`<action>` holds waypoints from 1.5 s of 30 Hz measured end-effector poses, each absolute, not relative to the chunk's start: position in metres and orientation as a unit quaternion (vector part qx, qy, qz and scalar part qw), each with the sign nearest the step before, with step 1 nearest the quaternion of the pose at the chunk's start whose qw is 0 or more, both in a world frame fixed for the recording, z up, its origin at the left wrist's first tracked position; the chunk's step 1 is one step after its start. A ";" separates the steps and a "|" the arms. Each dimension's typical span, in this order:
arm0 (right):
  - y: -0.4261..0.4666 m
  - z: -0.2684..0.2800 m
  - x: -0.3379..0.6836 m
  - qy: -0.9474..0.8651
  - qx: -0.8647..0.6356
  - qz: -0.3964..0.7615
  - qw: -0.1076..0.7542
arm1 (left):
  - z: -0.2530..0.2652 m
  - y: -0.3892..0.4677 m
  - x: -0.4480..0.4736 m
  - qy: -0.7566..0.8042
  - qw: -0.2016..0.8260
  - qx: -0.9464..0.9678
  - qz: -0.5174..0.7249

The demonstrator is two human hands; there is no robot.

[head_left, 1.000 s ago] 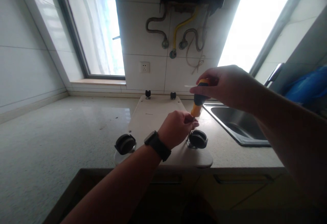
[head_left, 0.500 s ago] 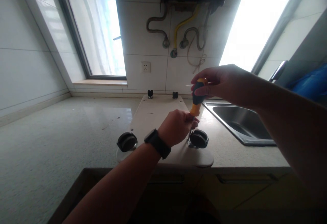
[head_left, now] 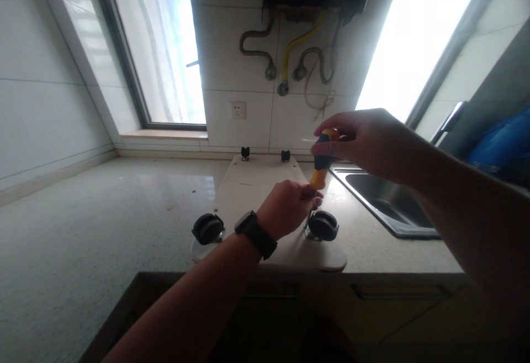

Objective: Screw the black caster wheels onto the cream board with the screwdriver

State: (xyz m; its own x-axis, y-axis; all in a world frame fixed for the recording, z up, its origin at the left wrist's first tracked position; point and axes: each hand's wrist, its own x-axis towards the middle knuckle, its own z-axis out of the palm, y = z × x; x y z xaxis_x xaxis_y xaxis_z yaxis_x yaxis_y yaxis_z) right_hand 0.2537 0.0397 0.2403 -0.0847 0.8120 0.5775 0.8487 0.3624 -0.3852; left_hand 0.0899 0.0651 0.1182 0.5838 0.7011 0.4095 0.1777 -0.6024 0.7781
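My right hand [head_left: 356,139] is closed around the yellow and dark handle of a screwdriver [head_left: 318,178], which points down. Just below the handle, the fingers of my left hand [head_left: 290,203] pinch the screwdriver's shaft. The shaft runs down beside a black caster wheel [head_left: 323,225] at the near right corner of a pale board [head_left: 260,172]. Its tip is hard to make out. Another caster [head_left: 208,228] stands at the near left corner, and two small-looking casters [head_left: 245,153] are at the far end. A dark watch [head_left: 255,234] is on my left wrist.
The board lies on a speckled stone countertop [head_left: 157,208]. To the right is a steel sink [head_left: 381,197] with a faucet [head_left: 451,120]. Pipes [head_left: 285,57] and a socket [head_left: 237,110] are on the tiled wall behind. Drawer handles [head_left: 401,294] sit below the counter's front edge.
Both hands stay on the screwdriver in nearly the same place. The right hand's grip on the handle looks slightly turned, and the whole view has shifted a little.
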 end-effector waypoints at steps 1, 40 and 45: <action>0.039 0.239 0.253 -0.733 -0.570 -0.028 0.369 | 0.119 0.064 0.089 0.271 0.355 0.815 0.368; 0.166 0.081 0.305 -0.454 -0.230 0.351 0.786 | 0.001 0.202 -0.183 0.655 0.016 0.670 0.349; 0.176 0.050 0.306 -0.413 -0.214 0.354 0.811 | -0.020 0.221 -0.192 0.651 -0.040 0.713 0.258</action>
State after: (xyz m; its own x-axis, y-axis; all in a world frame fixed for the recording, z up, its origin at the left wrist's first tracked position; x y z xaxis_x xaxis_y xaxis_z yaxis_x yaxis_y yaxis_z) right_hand 0.3062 0.1757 0.0501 0.4088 0.7510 0.5185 -0.3967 0.6579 -0.6402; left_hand -0.1920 0.2212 -0.0202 0.0191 0.9070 0.4208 0.9487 -0.1493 0.2788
